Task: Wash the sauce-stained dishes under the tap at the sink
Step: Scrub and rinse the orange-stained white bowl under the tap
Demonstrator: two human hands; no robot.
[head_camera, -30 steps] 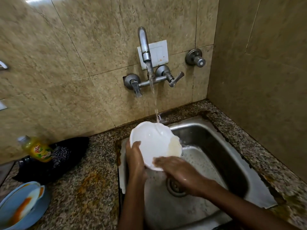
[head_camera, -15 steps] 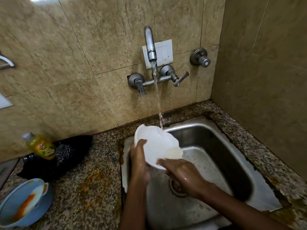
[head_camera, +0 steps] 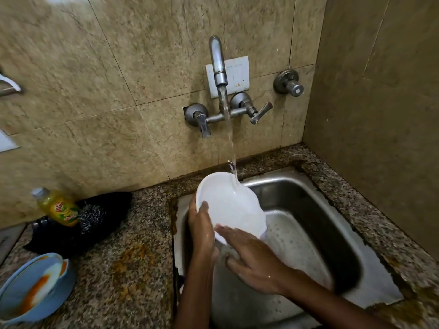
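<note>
The round white plastic bowl [head_camera: 229, 205] is held tipped over the steel sink [head_camera: 308, 233], w/ water from the grey metal wall tap [head_camera: 217, 60] hitting its far rim, well beyond the fingers. The left hand [head_camera: 202, 227] is clamped on the bowl's near-left rim, thumb inside. The right hand [head_camera: 256, 255] is laid flat & open against the bowl's lower edge, fingers spread, nothing gripped.

The bowl looks clean inside, so this is judged to be the rinse step. To do it well, the bowl should be turned slowly so water reaches every side, & the rim rubbed w/ the flat fingers. A firm hold is needed; wet plastic slips.

Far left of the left hand, a blue bowl w/ orange sauce [head_camera: 31, 293] is left unwashed on the speckled stone counter [head_camera: 123, 281], near a yellow soap bottle [head_camera: 58, 207].
</note>
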